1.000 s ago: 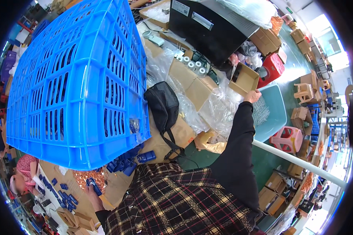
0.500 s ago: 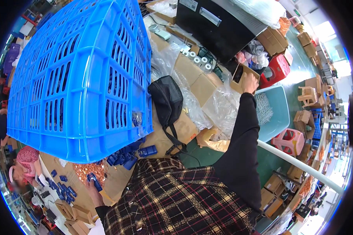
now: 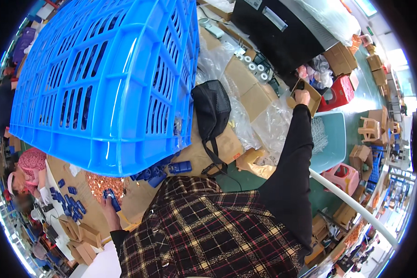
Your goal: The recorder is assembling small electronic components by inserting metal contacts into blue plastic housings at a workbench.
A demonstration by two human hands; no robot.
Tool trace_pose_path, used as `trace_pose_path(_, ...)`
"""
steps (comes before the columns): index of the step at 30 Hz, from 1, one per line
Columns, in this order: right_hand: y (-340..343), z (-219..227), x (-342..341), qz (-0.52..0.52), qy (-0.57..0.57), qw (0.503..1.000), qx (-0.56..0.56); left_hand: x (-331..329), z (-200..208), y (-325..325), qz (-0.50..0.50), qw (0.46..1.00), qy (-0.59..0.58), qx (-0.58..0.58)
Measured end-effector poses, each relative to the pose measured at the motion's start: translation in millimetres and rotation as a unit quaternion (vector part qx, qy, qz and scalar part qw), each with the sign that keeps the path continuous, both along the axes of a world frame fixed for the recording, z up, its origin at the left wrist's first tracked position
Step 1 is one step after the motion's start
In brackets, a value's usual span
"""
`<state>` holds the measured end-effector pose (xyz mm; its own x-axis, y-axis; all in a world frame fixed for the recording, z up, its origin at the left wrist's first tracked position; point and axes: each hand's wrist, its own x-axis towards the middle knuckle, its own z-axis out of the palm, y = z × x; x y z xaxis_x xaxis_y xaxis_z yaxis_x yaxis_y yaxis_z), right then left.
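My left hand [image 3: 109, 214], at the lower left, grips a dark blue plastic housing [image 3: 111, 199] beside a heap of small copper-coloured parts [image 3: 99, 183]. More blue housings [image 3: 155, 175] are piled under the near edge of a large blue slatted crate [image 3: 92, 116]. Far to the right, my outstretched right arm brings my right hand [image 3: 302, 97] to a small open cardboard box [image 3: 314, 99]. That hand's fingers reach down at the box opening and are hidden, so their grip does not show.
A black mesh pouch [image 3: 211, 106] lies beside the crate. Below the small box stands a teal bin [image 3: 336, 139] of thin white pieces, near a pink stool [image 3: 340, 176]. A white pole [image 3: 352, 204] crosses the right side. At far left, a person in pink [image 3: 32, 169] sits by more housings.
The view has shifted, so most things sit farther right. My right hand has moved slightly left and deeper over the small cardboard box. My left hand still holds the blue housing.
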<state>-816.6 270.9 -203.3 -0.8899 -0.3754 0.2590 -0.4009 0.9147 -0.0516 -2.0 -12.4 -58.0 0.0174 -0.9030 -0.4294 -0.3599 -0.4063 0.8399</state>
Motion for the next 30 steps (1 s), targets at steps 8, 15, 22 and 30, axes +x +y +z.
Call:
trace_pose_path(8,-44.6,125.3,61.8,-0.210,-0.073,0.944,-0.244,-0.4,-1.3,-4.2,-0.003,0.999,0.043,0.006)
trace_pose_path(15,-91.8,157.3,176.4,-0.013,-0.052,0.910,-0.411,18.9,-18.0,-25.7,0.031,0.988,0.148,0.041)
trace_pose_path(22,-120.9,87.9,300.8,0.090,-0.274,0.861,-0.419,54.1,-28.5,-18.0,0.083,0.976,0.200,0.021)
trace_pose_path(30,-123.9,62.8,317.6,0.086,-0.240,0.897,-0.362,73.9,-11.8,-16.8,0.124,0.949,0.289,-0.023)
